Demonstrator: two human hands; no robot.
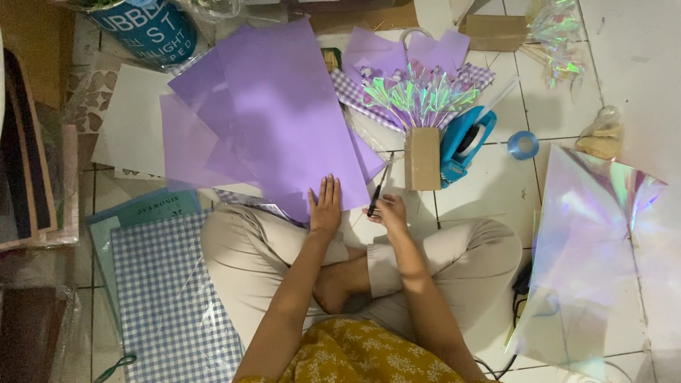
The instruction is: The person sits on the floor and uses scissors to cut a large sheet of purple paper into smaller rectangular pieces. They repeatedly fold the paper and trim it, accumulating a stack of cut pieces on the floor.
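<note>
I sit cross-legged on a white tiled floor. My left hand [325,206] lies flat, fingers together, on the near edge of a stack of purple paper sheets [273,117] spread in front of me. My right hand [389,212] grips black scissors [379,186], the blades pointing up and away toward the paper's right corner. Just beyond stands a brown cardboard holder [422,157] filled with iridescent folded pieces [418,96].
A blue tape dispenser [464,142] and a blue tape roll [523,145] lie right of the holder. Iridescent film [589,248] covers the floor at right. Checked blue-white paper [167,298] lies at left, beside stacked boards [28,149]. A teal bucket [149,28] stands top left.
</note>
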